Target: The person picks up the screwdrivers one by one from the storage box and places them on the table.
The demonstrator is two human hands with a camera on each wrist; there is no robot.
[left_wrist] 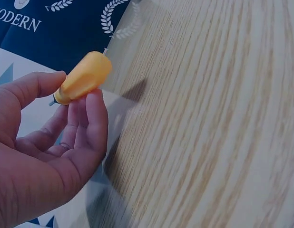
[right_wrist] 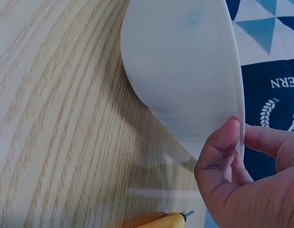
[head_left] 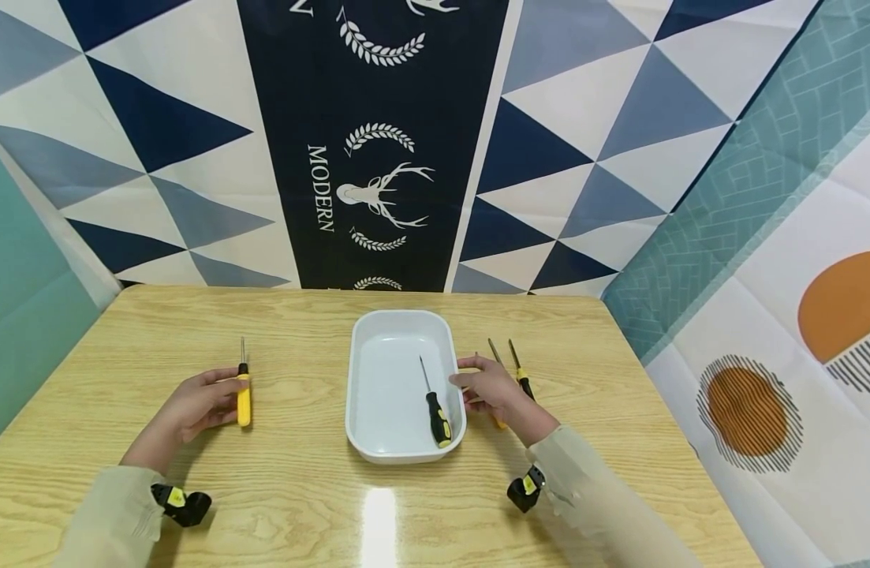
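My left hand (head_left: 206,401) pinches a yellow-handled screwdriver (head_left: 244,401) between thumb and fingers, its shaft pointing away from me; in the left wrist view the yellow handle (left_wrist: 90,73) shows end-on above the fingers. My right hand (head_left: 487,386) grips the right side wall of a white rectangular tray (head_left: 360,371), thumb on the inner side of the rim and fingers outside, as the right wrist view of the tray wall (right_wrist: 180,61) also shows. Inside the tray lies a black-and-yellow screwdriver (head_left: 438,418), shaft toward the back.
Right of the tray, partly behind my right hand, lie a black-and-yellow screwdriver (head_left: 523,380) and an orange-yellow-handled screwdriver (right_wrist: 168,221). The wooden table (head_left: 293,505) ends at a patterned cloth (head_left: 399,260) at the back, with more cloth along both sides.
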